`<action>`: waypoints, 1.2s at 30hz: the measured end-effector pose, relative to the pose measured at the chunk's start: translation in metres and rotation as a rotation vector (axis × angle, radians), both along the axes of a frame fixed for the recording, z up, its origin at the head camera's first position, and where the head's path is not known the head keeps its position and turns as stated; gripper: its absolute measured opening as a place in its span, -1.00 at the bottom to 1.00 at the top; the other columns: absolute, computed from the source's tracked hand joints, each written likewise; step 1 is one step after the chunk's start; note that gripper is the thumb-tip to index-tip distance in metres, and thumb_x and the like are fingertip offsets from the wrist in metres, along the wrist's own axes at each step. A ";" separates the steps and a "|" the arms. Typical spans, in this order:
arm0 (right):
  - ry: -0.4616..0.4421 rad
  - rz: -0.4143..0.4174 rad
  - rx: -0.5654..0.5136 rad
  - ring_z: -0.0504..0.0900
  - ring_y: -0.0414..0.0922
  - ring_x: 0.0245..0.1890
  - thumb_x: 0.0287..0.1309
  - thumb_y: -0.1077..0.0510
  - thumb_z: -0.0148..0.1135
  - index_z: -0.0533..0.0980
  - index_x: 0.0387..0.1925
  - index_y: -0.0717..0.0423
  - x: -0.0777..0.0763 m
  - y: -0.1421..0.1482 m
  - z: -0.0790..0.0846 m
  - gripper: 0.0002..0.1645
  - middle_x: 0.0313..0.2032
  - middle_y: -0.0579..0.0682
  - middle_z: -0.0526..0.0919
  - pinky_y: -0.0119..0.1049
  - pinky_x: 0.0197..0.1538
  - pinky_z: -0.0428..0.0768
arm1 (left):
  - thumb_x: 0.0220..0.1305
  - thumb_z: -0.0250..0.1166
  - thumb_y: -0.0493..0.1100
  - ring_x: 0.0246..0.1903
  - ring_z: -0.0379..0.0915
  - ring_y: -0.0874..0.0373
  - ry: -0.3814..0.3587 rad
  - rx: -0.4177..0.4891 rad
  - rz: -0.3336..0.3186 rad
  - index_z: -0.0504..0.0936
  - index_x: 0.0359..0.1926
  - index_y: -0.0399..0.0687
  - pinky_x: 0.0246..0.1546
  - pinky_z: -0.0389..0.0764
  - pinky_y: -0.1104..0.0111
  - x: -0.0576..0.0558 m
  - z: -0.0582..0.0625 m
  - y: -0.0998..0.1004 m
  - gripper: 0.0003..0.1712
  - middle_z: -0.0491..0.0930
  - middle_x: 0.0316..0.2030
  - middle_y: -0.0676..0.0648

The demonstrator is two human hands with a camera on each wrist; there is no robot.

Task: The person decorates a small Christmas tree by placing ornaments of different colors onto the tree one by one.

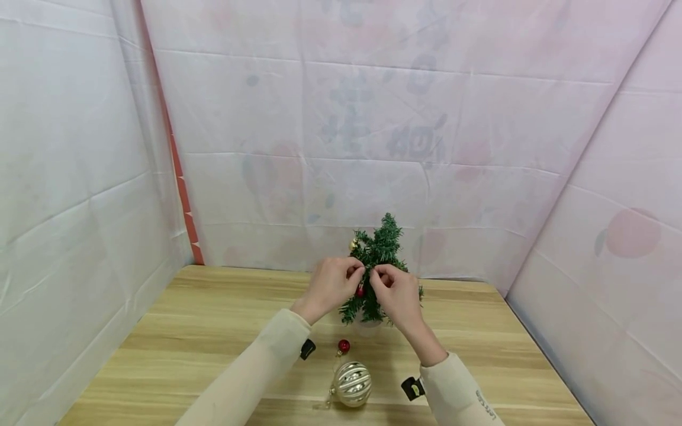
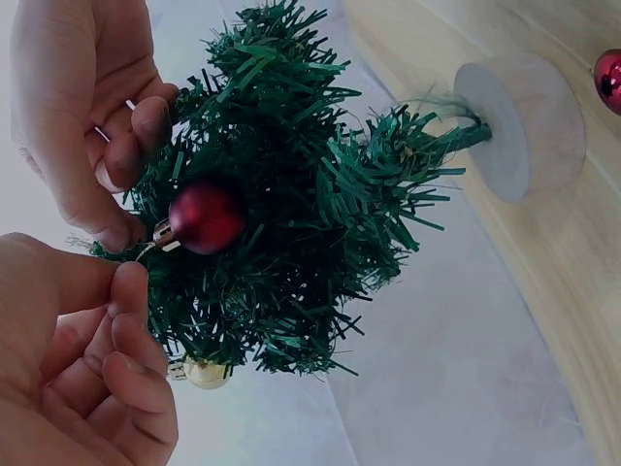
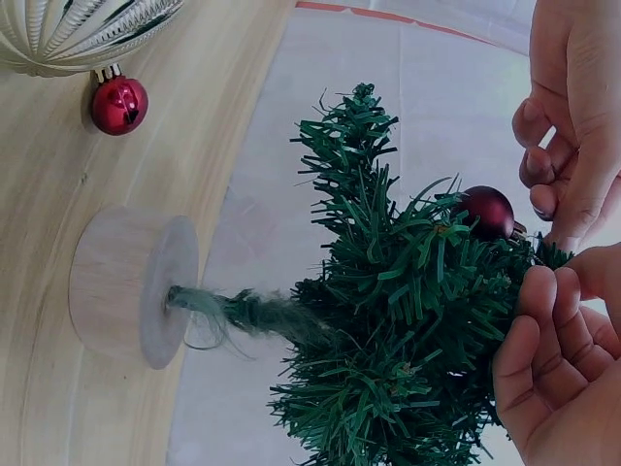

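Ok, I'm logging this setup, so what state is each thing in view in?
Tree: upright on its round base
Upper red ornament: cap up, against branches
Gold ornament: hanging on the tree
Loose red ornament: lying on the table
Ribbed ornament: lying on the table
Left hand: fingers pinched at upper red ornament's cord
Right hand: fingers pinched at the same cord
Cloth backdrop: creased

Miniature artificial Christmas tree point(image 1: 386, 251): one. Round tree base point(image 2: 543, 126): one. Small red baubles point(image 1: 343, 347): two. Small gold bauble point(image 1: 353, 244): one. Large ribbed bauble point(image 1: 353, 384): one. Total baubles in view: four. Hands point(image 1: 331, 285) point(image 1: 398, 296): two. Bench point(image 1: 213, 313): one.
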State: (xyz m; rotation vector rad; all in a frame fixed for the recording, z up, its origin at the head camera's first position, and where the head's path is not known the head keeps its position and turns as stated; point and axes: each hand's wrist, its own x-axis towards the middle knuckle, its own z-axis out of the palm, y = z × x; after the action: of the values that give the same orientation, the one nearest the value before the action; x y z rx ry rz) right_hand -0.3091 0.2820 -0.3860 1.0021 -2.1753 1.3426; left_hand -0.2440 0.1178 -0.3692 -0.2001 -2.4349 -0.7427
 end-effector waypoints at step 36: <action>-0.021 -0.004 -0.012 0.40 -0.31 -0.69 0.36 0.25 0.37 0.77 -0.21 0.20 -0.006 0.020 0.007 -0.89 -0.64 -0.05 0.60 -0.40 -0.51 0.44 | 0.51 0.30 -0.12 -0.50 0.52 0.36 0.007 0.164 -0.053 0.83 -0.08 -0.08 -0.37 0.61 0.42 0.010 -0.018 -0.019 -0.79 0.73 -0.43 0.10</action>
State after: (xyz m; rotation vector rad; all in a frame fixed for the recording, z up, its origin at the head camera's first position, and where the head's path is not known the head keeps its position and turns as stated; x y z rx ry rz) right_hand -0.3153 0.3024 -0.3789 0.9824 -2.1809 1.3693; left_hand -0.2344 0.0985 -0.3869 -0.2034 -2.3564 -0.9588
